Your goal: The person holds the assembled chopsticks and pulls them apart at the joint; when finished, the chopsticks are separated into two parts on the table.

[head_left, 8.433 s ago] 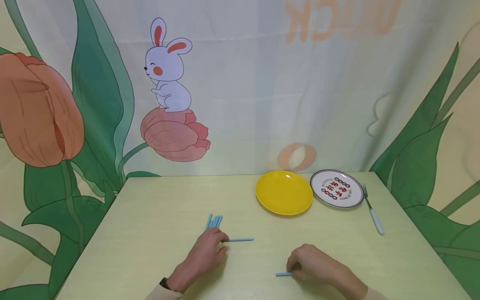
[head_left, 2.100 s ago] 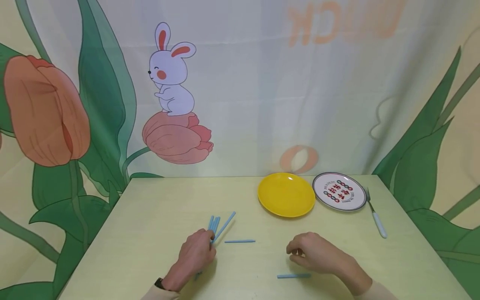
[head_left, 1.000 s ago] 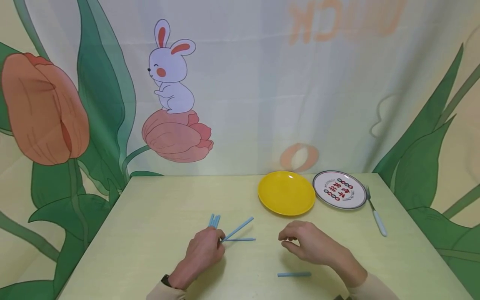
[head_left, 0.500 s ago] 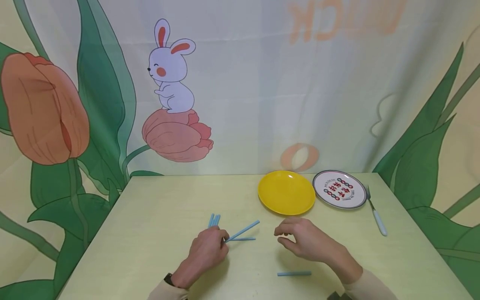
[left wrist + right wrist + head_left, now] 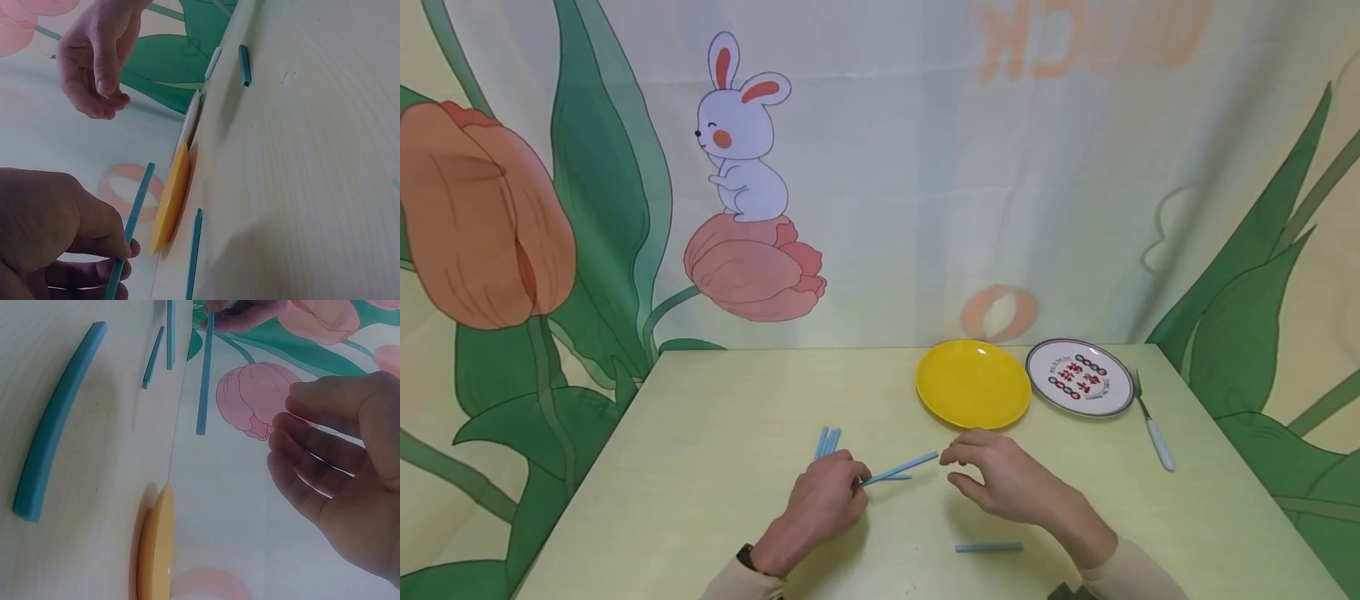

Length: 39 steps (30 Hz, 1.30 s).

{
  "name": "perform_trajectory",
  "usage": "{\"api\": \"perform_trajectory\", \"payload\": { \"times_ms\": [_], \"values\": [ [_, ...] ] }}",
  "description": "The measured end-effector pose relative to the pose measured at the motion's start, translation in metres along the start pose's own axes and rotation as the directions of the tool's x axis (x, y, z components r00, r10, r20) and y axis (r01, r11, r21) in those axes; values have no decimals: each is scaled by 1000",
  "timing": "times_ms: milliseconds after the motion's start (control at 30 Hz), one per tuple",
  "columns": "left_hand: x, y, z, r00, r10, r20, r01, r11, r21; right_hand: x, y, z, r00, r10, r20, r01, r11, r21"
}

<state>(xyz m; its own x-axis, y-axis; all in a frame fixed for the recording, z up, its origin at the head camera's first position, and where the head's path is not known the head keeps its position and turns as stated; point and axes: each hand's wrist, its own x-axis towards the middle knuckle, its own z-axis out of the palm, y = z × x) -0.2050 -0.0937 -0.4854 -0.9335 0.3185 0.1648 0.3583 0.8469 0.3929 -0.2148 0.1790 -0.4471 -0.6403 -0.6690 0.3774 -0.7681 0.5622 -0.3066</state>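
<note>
Over the middle of the table [image 5: 700, 417], your left hand [image 5: 826, 497] pinches a blue stick [image 5: 910, 465] between thumb and fingers, keeping it raised off the surface, its free end pointing at your other hand. Your right hand [image 5: 1011, 482] is relaxed and unburdened, fingers loosely bent and thumb apart, its tips near that free end but not on it.

Beneath the held piece lies a second stick [image 5: 901, 477], partly covered by it from your head view. Just beyond your left knuckles is a bundle of sticks [image 5: 828, 442]; your hand hides their near ends, so you can't count them surely. A lone stick [image 5: 988, 547] lies crosswise on your side of the right hand.

Farther out, the yellow plate [image 5: 973, 385] shows its glossy face, with the white plate [image 5: 1060, 398], printed in red, beside it; whether their rims touch is hard to tell. Along the white one's right edge, a fork [image 5: 1160, 443] lies with its pale handle toward you. Your cuff partly covers a dark wristband [image 5: 747, 557], and a dark object [image 5: 1071, 592] at the bottom edge is too cut off to identify. Behind everything hangs a cloth backdrop [image 5: 865, 208] with a rabbit and tulips.
</note>
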Motion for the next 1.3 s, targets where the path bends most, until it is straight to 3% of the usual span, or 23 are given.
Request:
{"api": "perform_trajectory", "payload": {
  "times_ms": [667,933,1300],
  "values": [
    [1,9,0,996,79,43,-80,996,32,7,-4,11,1000,-27,-9,26,1000,-17],
    [4,13,0,994,80,76,-85,995,57,9,-6,12,1000,-23,14,23,999,-44],
    [1,16,1,990,126,61,-130,989,67,11,-12,14,999,-9,52,11,999,-51]
  ]
}}
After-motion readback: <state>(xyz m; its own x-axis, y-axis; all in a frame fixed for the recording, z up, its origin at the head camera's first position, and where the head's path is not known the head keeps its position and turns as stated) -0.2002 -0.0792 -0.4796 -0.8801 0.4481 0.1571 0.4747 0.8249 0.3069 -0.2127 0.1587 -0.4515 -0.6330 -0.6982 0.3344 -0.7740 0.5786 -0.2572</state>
